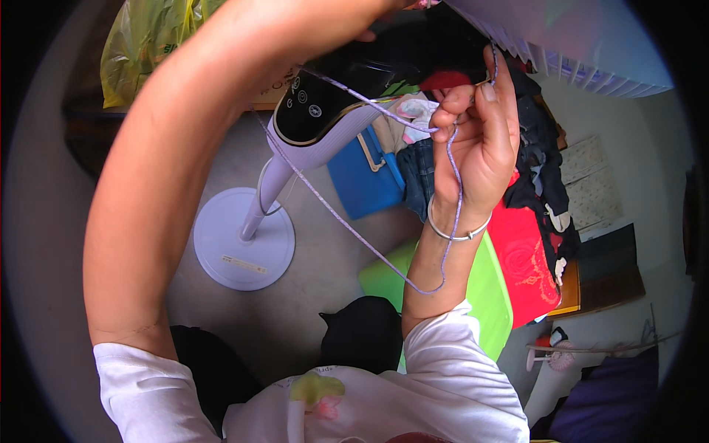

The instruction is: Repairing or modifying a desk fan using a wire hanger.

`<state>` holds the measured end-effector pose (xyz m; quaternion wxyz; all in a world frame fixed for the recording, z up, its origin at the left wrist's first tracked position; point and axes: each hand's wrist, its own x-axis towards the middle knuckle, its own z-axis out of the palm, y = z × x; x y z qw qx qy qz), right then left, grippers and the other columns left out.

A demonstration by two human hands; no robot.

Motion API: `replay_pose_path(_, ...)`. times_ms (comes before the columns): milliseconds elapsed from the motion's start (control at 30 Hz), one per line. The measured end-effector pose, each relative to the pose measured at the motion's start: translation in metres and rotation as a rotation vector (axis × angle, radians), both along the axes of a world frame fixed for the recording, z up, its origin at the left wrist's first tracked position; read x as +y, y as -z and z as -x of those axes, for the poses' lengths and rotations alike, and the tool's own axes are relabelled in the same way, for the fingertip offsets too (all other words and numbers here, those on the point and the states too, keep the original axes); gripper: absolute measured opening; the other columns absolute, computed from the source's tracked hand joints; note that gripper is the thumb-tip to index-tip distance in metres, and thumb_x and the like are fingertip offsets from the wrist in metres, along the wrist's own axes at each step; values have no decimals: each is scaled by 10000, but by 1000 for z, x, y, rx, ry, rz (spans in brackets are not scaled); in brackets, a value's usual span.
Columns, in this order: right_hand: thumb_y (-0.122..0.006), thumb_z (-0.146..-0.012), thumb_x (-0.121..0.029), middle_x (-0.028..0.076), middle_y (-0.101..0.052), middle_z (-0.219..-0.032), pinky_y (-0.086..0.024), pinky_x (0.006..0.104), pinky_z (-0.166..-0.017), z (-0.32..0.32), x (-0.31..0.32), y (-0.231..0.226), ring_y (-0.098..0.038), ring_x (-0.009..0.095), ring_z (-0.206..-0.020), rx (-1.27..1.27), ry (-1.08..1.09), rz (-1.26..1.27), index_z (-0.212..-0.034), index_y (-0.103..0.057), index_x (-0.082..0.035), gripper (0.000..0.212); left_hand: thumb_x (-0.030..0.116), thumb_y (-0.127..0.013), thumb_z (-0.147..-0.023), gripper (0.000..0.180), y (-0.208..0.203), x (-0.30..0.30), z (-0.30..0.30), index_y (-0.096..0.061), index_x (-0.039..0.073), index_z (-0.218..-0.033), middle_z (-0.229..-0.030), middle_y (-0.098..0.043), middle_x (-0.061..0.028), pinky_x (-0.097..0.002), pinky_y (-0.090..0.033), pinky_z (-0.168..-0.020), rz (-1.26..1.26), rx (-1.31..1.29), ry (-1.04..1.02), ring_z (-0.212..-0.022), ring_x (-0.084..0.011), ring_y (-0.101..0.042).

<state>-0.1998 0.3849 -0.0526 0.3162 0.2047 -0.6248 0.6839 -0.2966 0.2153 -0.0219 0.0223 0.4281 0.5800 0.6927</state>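
A lilac standing fan (255, 199) with a glossy black control panel (314, 103) stands in front of me on its round base (247, 269). My right hand (484, 148) is raised beside the fan's head, its thumb and fingers closed on a thin purple cord (354, 96). From those fingers the cord stretches left past the panel, and another length rises to the fan grille (576, 74). A slack loop hangs across my right wrist, below a silver bangle (461, 238). My left forearm (170, 148) arches over the fan; its hand is almost wholly beyond the top edge, with only a fingertip showing.
A yellow plastic bag (140, 59) lies at the upper left. Right of the fan are a blue box (358, 181), piled dark clothes (539, 148), a red patterned item (524, 258) and a bright green container (487, 295). A small pink fan (561, 358) sits at the lower right.
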Motion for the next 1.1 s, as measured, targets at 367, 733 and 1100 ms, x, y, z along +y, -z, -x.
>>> replay_pose_path(367, -409, -898, -80, 131, -591, -706, -476, 237, -489, -3, -5, 5, -575, 149, -552, 33, 90, 75, -1291, -314, 30, 419, 13, -328, -890, 356, 2, 47, 3, -340, -53, -1239, -1221, -413, -200, -404, -294, -1037, -502, -542, 761, -1116, -280, -427)
replay_pose_path(733, -486, -870, -54, 148, -606, -756, -502, 250, -502, 4, -7, -5, -581, 149, -570, 64, 289, -56, -1244, -337, 54, 417, 16, -300, -893, 329, -1, 27, 4, -364, -82, -1201, -1178, -436, -220, -369, -366, -997, -486, -481, 717, -1072, -267, -466)
replay_pose_path(1100, -487, -873, -58, 129, -590, -703, -469, 224, -482, -24, 4, -18, -580, 149, -569, -72, 275, -218, -1242, -363, 62, 408, 28, -459, -820, 235, -2, 19, -9, -504, -46, -1038, -992, -539, -160, -351, -436, -894, -396, -519, 468, -939, -245, -524)
